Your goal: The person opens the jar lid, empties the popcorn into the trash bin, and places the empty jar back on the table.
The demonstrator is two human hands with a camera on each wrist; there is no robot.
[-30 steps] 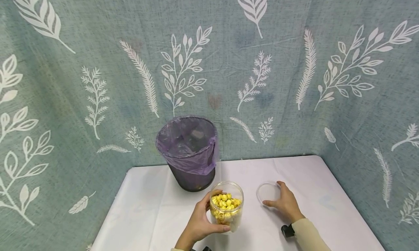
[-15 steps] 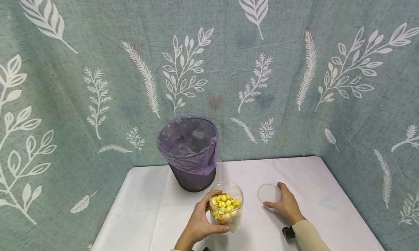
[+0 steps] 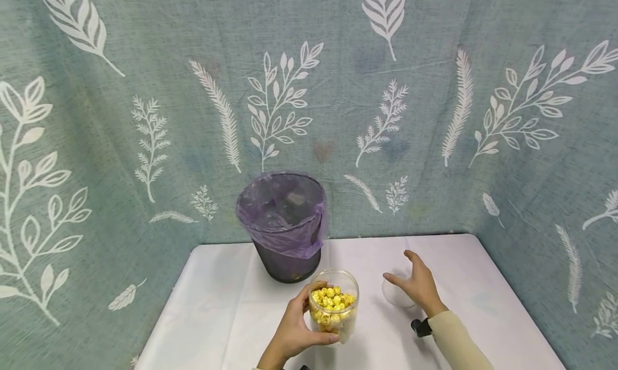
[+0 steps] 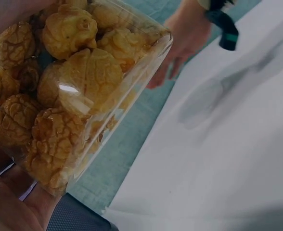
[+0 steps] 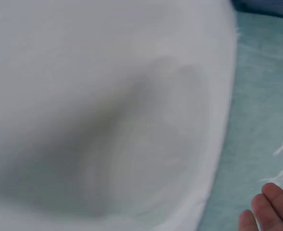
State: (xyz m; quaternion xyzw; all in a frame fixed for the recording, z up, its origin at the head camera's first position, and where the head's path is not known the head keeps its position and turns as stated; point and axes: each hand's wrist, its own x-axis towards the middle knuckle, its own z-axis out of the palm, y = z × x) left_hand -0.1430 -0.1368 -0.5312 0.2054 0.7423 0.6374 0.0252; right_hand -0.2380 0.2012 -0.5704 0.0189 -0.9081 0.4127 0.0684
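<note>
My left hand [image 3: 295, 327] grips a clear plastic jar [image 3: 351, 327] from its left side, thumb in front and fingers behind. Yellow popcorn [image 3: 332, 300] fills part of the jar, and its top is uncovered. Close up in the left wrist view, caramel-coloured popcorn [image 4: 86, 79] shows through the jar wall. My right hand [image 3: 421, 285] hovers above a clear round lid [image 3: 398, 297] lying on the table, thumb and fingers spread apart and holding nothing. In the right wrist view the lid [image 5: 146, 159] is blurred, and some fingertips [image 5: 269, 211] show at the lower right.
Behind the jar, at the back left of the white-covered table [image 3: 207, 305], stands a dark bin [image 3: 285, 263] with a purple liner [image 3: 282, 236]. A green leaf-patterned cloth [image 3: 309, 118] hangs around the back and both sides.
The right hand has let go of the lid and risen off it; the lid now lies on the table. The left hand keeps its grip on the jar with hardly any movement.
</note>
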